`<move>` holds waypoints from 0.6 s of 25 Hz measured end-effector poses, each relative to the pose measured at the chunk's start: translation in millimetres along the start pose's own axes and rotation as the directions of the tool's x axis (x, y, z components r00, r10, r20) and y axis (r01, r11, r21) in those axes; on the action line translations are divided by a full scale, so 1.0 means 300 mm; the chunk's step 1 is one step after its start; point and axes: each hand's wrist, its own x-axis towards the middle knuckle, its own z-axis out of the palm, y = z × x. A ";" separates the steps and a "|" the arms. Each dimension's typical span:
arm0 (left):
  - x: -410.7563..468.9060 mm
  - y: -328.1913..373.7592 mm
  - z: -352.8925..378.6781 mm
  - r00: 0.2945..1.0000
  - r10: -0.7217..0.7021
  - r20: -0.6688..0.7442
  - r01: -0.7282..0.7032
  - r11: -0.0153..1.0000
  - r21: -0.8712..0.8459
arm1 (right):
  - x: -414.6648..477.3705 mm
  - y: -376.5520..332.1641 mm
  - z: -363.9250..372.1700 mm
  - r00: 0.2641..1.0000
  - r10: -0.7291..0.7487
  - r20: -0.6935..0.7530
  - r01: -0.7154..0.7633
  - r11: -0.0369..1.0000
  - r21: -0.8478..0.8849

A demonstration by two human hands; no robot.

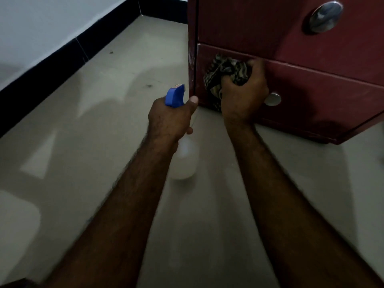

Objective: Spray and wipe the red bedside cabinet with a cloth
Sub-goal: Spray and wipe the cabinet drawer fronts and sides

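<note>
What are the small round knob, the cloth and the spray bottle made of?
The small round knob seems metal: shiny silver glint. The cloth is patterned fabric, crumpled into folds. The spray bottle seems plastic: cloudy white body, blue head.

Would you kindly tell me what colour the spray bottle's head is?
Blue spray head, seen in the head view.

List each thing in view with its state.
Red wooden bedside cabinet: both drawers shut.
White plastic spray bottle, blue trigger head: held by its neck.
Dark patterned cloth: bunched against lower drawer.
Left hand: grips bottle.
Right hand: grips cloth.
</note>
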 end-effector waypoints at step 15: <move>0.000 -0.014 -0.008 1.000 0.013 0.001 -0.013 0.999 0.034 | -0.091 0.023 0.057 0.949 0.314 0.012 -0.314 0.949 0.017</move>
